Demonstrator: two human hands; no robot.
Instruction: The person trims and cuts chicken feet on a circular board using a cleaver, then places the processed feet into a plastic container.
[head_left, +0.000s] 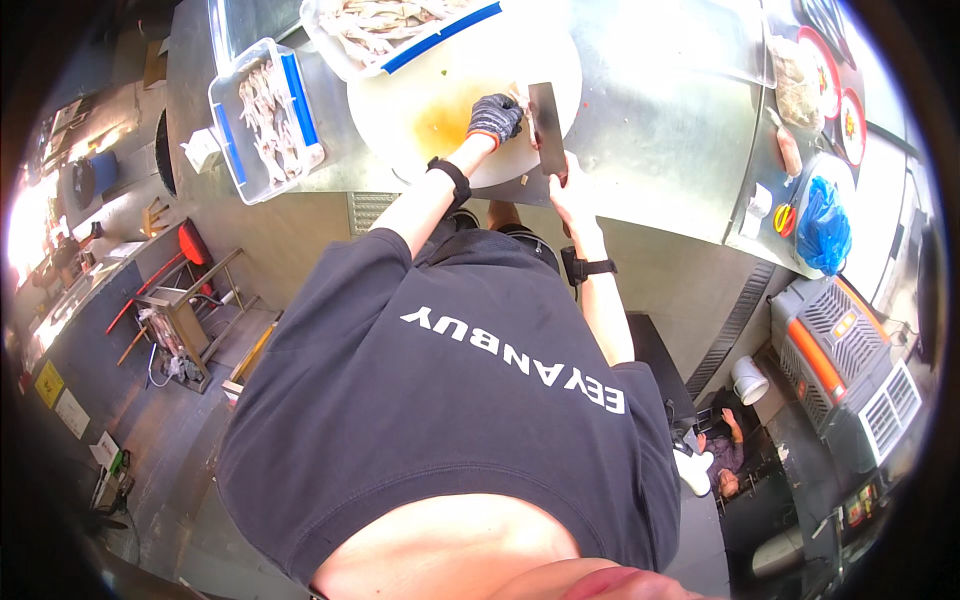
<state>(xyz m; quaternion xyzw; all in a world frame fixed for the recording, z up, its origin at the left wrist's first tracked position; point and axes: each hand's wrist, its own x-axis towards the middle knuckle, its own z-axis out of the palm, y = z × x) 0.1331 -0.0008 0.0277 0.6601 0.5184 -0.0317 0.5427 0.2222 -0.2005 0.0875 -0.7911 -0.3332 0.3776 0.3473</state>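
My left hand, in a grey knit work glove with an orange cuff, is curled on a round white cutting board. Its fingertips are at a pale piece of raw meat, possibly a poultry foot; whether they grip it is hard to tell. My bare right hand is closed on the handle of a cleaver, whose broad blade lies over the board just right of the meat. An orange-brown stain marks the board. Beyond it, a clear plastic tub with a blue clip holds many pale pieces, apparently poultry feet.
A smaller clear tub of similar pieces stands left on the steel counter. Toward the right are a blue plastic bag, red-yellow scissors and red-rimmed plates. Another person is at the lower right.
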